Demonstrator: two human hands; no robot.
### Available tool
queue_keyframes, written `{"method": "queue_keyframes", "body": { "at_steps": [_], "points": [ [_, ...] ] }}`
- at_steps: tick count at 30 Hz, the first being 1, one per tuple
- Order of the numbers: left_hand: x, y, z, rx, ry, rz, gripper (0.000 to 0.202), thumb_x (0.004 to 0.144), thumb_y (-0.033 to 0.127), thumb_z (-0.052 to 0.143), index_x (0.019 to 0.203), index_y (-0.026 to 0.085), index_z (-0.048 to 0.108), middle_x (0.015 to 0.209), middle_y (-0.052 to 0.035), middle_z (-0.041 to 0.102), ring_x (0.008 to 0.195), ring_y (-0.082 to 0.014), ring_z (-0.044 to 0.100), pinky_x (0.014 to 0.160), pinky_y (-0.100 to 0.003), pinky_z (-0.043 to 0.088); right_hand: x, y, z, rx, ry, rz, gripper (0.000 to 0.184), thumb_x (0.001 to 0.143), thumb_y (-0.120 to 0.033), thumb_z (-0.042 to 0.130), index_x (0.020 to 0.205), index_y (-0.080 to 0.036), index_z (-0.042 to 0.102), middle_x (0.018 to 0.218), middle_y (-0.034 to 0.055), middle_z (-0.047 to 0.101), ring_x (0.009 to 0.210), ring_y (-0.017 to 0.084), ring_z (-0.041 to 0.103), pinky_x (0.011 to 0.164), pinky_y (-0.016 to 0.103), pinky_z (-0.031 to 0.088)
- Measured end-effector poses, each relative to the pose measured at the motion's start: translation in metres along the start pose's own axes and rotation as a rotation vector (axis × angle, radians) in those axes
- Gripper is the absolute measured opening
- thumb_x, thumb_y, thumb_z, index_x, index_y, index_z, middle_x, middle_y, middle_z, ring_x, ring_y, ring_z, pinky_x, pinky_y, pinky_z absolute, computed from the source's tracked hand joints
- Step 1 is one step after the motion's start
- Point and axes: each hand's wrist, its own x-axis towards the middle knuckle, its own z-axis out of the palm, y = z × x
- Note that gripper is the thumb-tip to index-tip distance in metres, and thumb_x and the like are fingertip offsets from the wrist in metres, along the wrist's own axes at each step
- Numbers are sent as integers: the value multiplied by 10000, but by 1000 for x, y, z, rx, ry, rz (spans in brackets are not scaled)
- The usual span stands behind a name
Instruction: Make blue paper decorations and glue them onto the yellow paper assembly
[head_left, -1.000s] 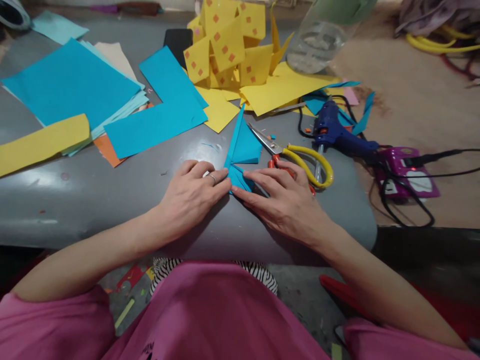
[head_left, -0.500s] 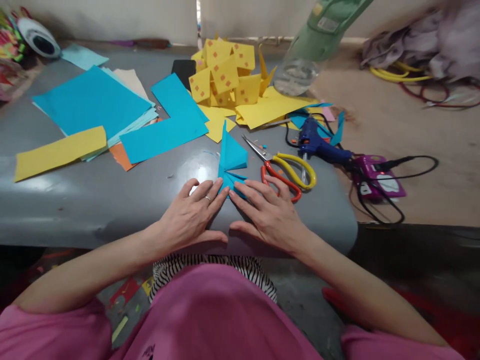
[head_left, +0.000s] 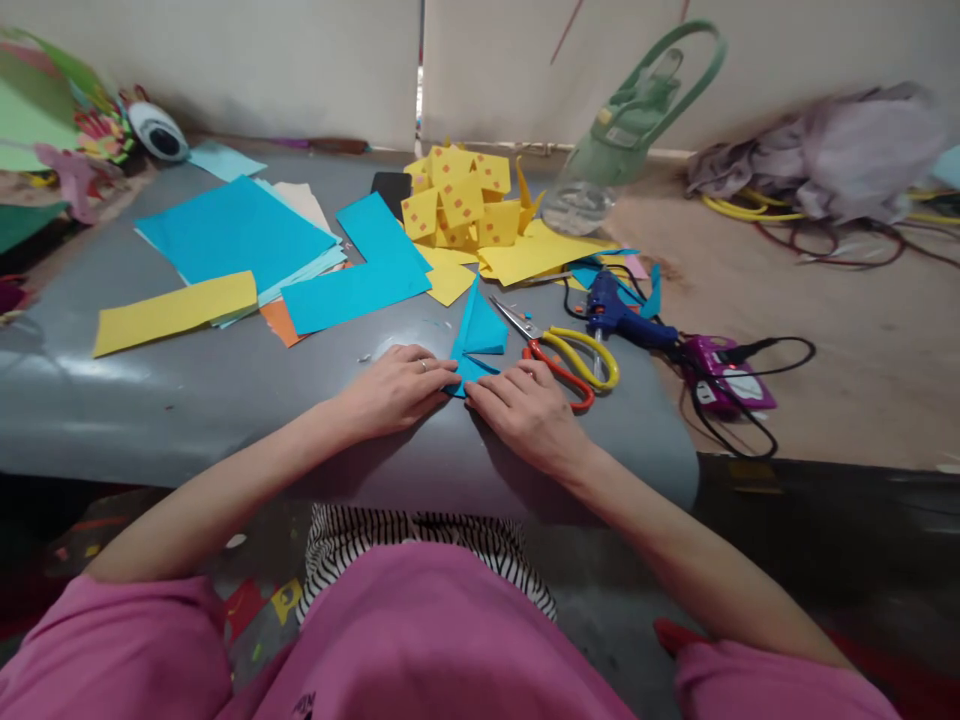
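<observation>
A folded piece of blue paper (head_left: 484,328) lies on the grey table, its narrow point facing away from me and its folded layers fanning to the right. My left hand (head_left: 397,392) holds its lower left corner, fingers pressed together and the thumb tucked out of sight. At the lower right edge, my right hand (head_left: 525,408) grips the same paper with bent fingertips; that thumb is hidden too. Just beyond the right hand lie scissors (head_left: 574,352) with one red and one yellow handle, blades slightly parted and pointing up and left.
Blue sheets (head_left: 232,235), a yellow strip (head_left: 176,312) and an L-shaped blue piece (head_left: 360,295) lie on the left. Behind stand a spotted yellow paper model (head_left: 457,200) and a green-topped bottle (head_left: 600,150). A blue glue gun (head_left: 626,315) and a purple power socket (head_left: 724,375) with cables lie right.
Both hands' fingers, stretched over the paper before, are now drawn in and bent at its lower edge, with the thumbs tucked under. The camera view has tilted up and shifted left.
</observation>
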Motion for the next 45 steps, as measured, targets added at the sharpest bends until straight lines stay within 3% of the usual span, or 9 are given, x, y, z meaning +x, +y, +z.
{"method": "queue_keyframes", "body": {
  "at_steps": [3, 6, 11, 16, 21, 25, 34, 41, 45],
  "points": [
    [7, -7, 1, 9, 53, 40, 296, 999, 298, 518, 1251, 213, 649, 1295, -93, 710, 1193, -251, 621, 997, -427, 460, 3, 5, -2, -45, 31, -35, 234, 1003, -153, 507, 920, -189, 723, 786, 24, 741, 715, 176, 569, 824, 366, 391],
    [16, -9, -10, -63, 135, 35, 263, 980, 258, 554, 1212, 208, 668, 1234, -96, 733, 1216, -241, 612, 1017, -431, 456, 8, 15, -10, 46, 145, 49, 178, 994, -181, 539, 994, -206, 715, 879, 34, 767, 787, 181, 613, 826, 365, 406],
    [38, 6, -53, -546, 298, -169, 185, 956, 312, 580, 988, 174, 698, 898, -41, 751, 822, -154, 663, 743, -292, 513, 37, 43, -42, 467, 256, 382, 179, 976, -349, 586, 993, -222, 711, 912, 59, 760, 834, 207, 653, 780, 362, 454],
    [50, 14, -85, -926, 223, -264, 264, 931, 419, 589, 864, 174, 660, 805, -24, 718, 751, -142, 658, 675, -272, 537, 68, 65, -64, 1341, 29, 767, 273, 838, -494, 712, 809, -225, 672, 704, -19, 643, 597, 131, 528, 566, 281, 423],
    [56, -1, -79, -945, 218, -332, 253, 939, 380, 532, 877, 180, 673, 887, -49, 760, 835, -154, 704, 758, -291, 570, 77, 71, -50, 1798, -114, 939, 359, 661, -469, 854, 700, -194, 626, 604, -51, 544, 532, 86, 437, 497, 238, 342],
    [62, -9, -68, -834, 268, -315, 191, 882, 336, 593, 895, 173, 690, 876, -46, 766, 781, -148, 696, 701, -271, 556, 74, 72, -35, 1825, -99, 968, 342, 655, -442, 859, 702, -191, 632, 603, -57, 536, 537, 86, 430, 494, 236, 333],
    [61, -9, -51, -247, 524, -96, 196, 905, 248, 551, 872, 173, 729, 843, -50, 778, 810, -176, 695, 759, -291, 505, 64, 71, -18, 1848, -133, 923, 349, 747, -473, 803, 723, -186, 605, 642, -57, 516, 574, 87, 423, 543, 234, 356],
    [60, -4, -63, -818, 246, -415, 288, 934, 395, 550, 799, 182, 689, 789, -9, 718, 776, -151, 644, 697, -241, 477, 63, 68, -21, 1701, -120, 925, 325, 802, -466, 748, 733, -187, 597, 634, -55, 504, 573, 87, 418, 535, 229, 354],
    [60, -5, -62, -983, 183, -534, 290, 843, 455, 666, 751, 180, 669, 706, 7, 639, 666, -127, 554, 603, -237, 421, 61, 67, -19, 1593, -121, 900, 310, 829, -472, 724, 770, -186, 620, 667, -38, 541, 592, 92, 451, 528, 225, 363]
  ]
}}
